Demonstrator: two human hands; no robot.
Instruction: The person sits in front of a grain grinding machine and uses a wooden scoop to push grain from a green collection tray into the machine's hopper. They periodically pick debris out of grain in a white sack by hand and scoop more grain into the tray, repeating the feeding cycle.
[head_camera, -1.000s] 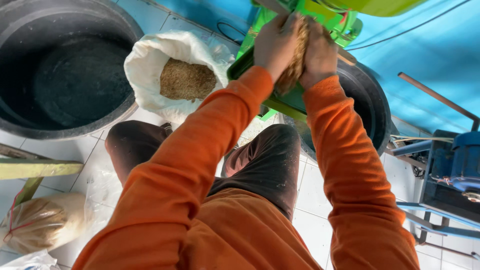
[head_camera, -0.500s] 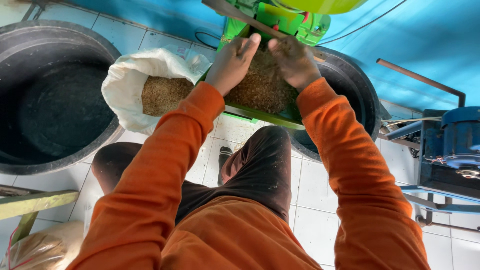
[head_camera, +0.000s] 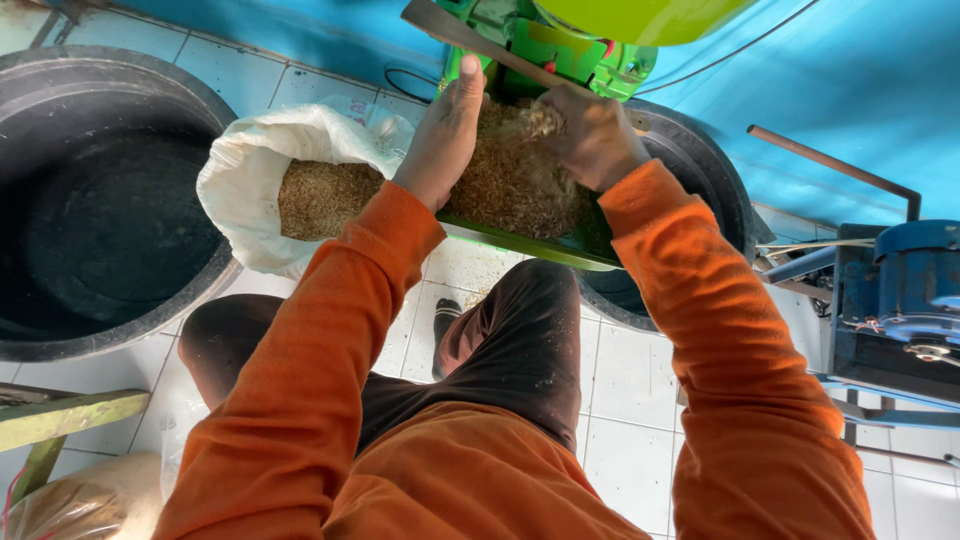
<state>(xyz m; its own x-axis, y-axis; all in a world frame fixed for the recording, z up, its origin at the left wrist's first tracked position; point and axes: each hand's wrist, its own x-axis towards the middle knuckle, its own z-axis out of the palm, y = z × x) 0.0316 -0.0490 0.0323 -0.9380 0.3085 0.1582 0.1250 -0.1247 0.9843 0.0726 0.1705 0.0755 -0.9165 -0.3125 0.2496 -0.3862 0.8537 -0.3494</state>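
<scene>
A green machine (head_camera: 560, 50) with a green feed tray (head_camera: 520, 245) holds a heap of brown chopped chaff (head_camera: 510, 185). My left hand (head_camera: 445, 135) lies flat on the left side of the heap, fingers together, pressing into it. On the right side of the heap, close to the machine's mouth, my right hand (head_camera: 590, 135) is closed around a clump of the chaff. Both arms wear orange sleeves.
A white sack (head_camera: 250, 190) part full of the same chaff stands left of the tray. A big black tub (head_camera: 100, 200) is at far left, another black tub (head_camera: 700, 180) under the tray. A blue motor (head_camera: 900, 290) stands right. A yellow-green bench (head_camera: 60, 420) is lower left.
My hands came down from holding a bunch up at the machine, moved apart, and now rest on the heap in the tray. The view has tilted downward.
</scene>
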